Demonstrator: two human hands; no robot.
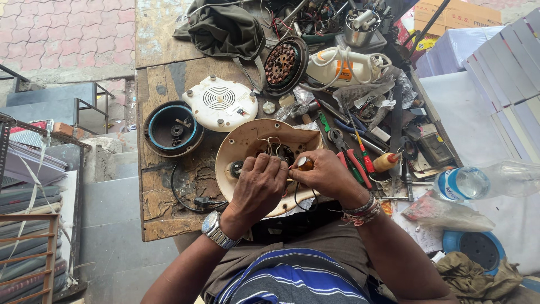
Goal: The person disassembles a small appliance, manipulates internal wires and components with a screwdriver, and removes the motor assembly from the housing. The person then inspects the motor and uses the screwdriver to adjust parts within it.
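Cream appliance housing (242, 147), lying open at the near table edge, is what we are working inside. Our left hand (260, 188) is pinching its wires (272, 145); our right hand (326, 174) is gripping a screwdriver handle (305, 164). Next seems careful, steady tip placement.

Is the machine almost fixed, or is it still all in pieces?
Still in pieces. Done: the cream shell is open, its white base plate off, and the black ring and motor lie apart on the bench. In hand: the left hand pinches the wires while the right hand grips a screwdriver. Left: putting everything back together.
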